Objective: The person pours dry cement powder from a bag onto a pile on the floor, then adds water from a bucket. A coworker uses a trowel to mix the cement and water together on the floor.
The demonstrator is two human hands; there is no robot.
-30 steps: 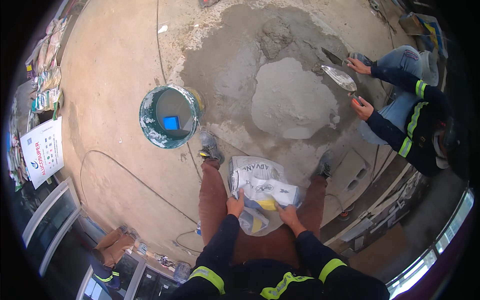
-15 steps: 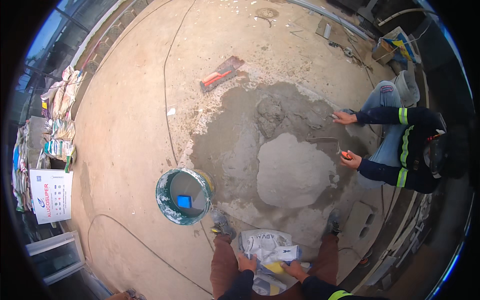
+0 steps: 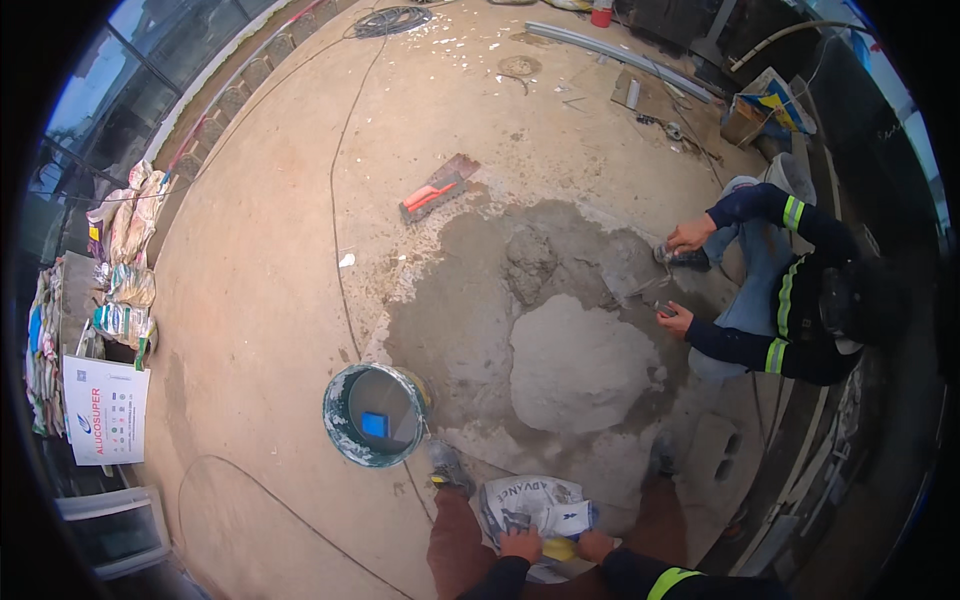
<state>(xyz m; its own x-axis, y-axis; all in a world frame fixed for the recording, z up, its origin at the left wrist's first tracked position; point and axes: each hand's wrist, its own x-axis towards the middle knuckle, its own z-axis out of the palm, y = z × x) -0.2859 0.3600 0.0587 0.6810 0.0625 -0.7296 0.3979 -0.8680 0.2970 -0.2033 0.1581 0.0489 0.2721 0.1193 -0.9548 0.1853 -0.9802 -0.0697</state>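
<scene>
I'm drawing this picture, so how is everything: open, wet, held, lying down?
White bag, creased; I can't tell if it's opened
Left hand, closed on the bag
Right hand, closed on the bag
Bucket, open, upright, holding grey liquid
Blue block, inside the bucket
Pale heap, looks dry
Dark patch, looks wet
Orange-handled trowel, lying down

Daylight spreads across the tan floor before me; a white-framed window sits off to the left.
</scene>
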